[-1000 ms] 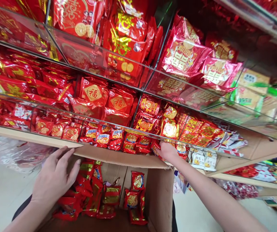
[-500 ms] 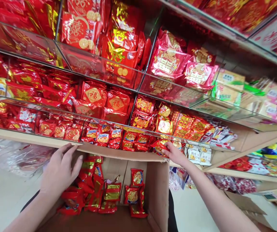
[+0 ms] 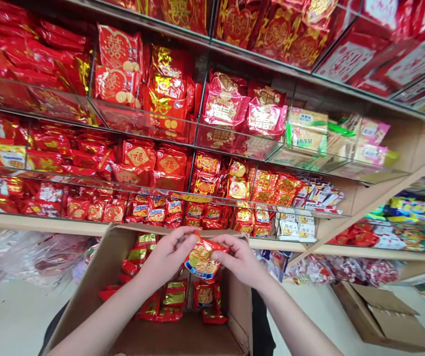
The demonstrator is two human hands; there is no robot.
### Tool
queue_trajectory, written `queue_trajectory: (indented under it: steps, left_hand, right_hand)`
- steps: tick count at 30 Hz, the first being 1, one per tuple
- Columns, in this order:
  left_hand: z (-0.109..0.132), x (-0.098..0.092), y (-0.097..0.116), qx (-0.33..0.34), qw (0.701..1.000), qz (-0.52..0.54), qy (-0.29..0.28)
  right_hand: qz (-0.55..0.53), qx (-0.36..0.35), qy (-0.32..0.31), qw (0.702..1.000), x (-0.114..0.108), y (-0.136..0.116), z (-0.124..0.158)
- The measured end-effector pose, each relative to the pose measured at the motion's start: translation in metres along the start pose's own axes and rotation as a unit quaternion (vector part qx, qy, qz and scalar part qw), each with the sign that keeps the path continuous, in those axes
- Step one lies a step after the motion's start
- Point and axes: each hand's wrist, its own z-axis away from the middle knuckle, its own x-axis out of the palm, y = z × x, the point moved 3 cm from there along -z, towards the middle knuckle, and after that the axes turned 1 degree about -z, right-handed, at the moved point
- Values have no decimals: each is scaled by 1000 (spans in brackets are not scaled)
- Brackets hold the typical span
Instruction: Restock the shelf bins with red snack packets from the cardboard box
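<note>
Between my two hands is a red snack packet with a gold and blue print, held above an open cardboard box. My left hand pinches its upper left edge, and my right hand grips its right side. Inside the box lie several similar red and gold packets, some partly hidden by my left forearm. Just beyond the box, the lowest shelf row holds small red packets behind a clear front strip.
Shelves of red packaged snacks rise in front, split by clear dividers. White packets sit at the lower right. Plastic bags lie under the shelf at left. A flattened-top carton rests on the floor at right.
My right hand has come back from the shelf with the red packet to above the box. My left hand has left the box's edge and taken hold of the packet too.
</note>
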Motion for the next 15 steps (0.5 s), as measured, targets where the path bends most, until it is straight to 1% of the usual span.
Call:
queue_trajectory:
  steps: [1,4,5,7,8,9,10,11,12,13,15]
  left_hand:
    - [-1,5,-1,-14,1000,19,0]
    - [0,8,-19,-30,996,38,75]
    - [2,7,-27,-39,994,36,91]
    - [5,3,-40,-56,993,13,102]
    - [5,-2,-45,-51,993,-15,106]
    - [5,-10,-47,-33,992,-60,109]
    - [3,-19,-47,-2,986,-122,115]
    - [0,-30,-47,34,972,-196,122]
    - [-3,-42,-47,68,950,-279,126]
    - [-7,-55,-49,86,921,-355,132]
    - [-14,-78,-58,86,870,-464,145]
  right_hand:
    - [-48,-3,22,999,10,3,1]
    - [-198,-9,100,975,37,17,5]
    - [-222,-1,111,969,45,22,7]
    - [-224,31,123,966,51,32,6]
    - [-212,45,139,966,49,36,4]
    - [-191,54,158,967,42,38,0]
    - [-163,59,178,969,32,39,-7]
    - [-133,57,198,970,19,40,-14]
    - [-95,56,208,972,5,40,-24]
    - [-65,57,209,974,-9,40,-34]
    - [-22,64,191,979,-33,42,-57]
